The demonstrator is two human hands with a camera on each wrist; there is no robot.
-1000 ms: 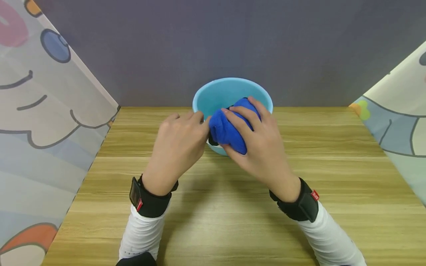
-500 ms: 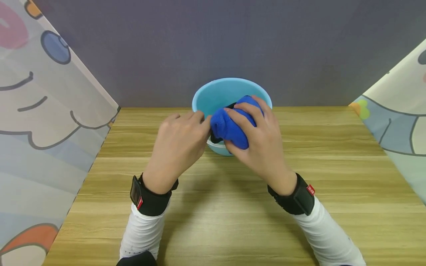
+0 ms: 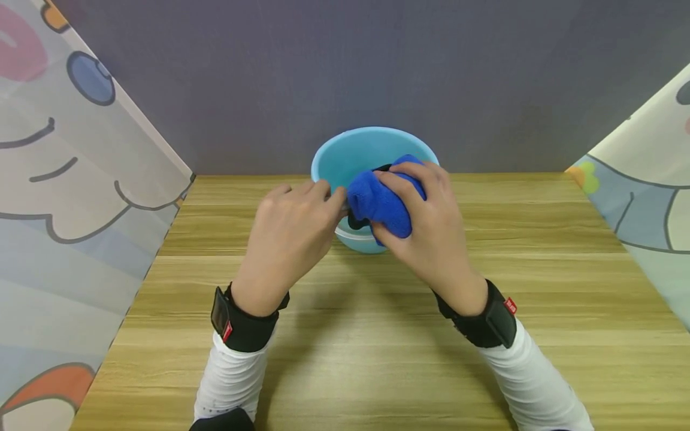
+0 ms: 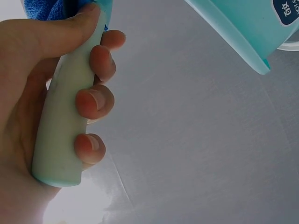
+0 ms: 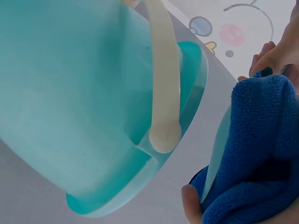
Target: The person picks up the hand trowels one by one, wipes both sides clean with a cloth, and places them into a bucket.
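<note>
My left hand (image 3: 293, 233) grips a pale green handle (image 4: 67, 121), its fingers curled round it in the left wrist view. The far end of that handled thing is wrapped in a blue cloth (image 3: 380, 203), so I cannot tell its kind. In the right wrist view a pale blue curved edge (image 5: 218, 149) shows beside the cloth's folds. My right hand (image 3: 431, 239) holds the cloth from the right, fingers over the top and thumb below. A dark patch (image 3: 356, 221) shows under the cloth. Both hands are in front of and over the near rim of a light blue bucket (image 3: 331, 157).
The bucket stands at the back of the wooden table (image 3: 345, 359), by a grey wall (image 3: 259, 78). Its cream carrying handle (image 5: 166, 79) shows in the right wrist view. Cartoon-printed panels (image 3: 81, 167) flank the table on both sides.
My right hand and the cloth have shifted slightly right, away from my left fingers. A little of the handle now shows between them. My left hand has stayed almost still.
</note>
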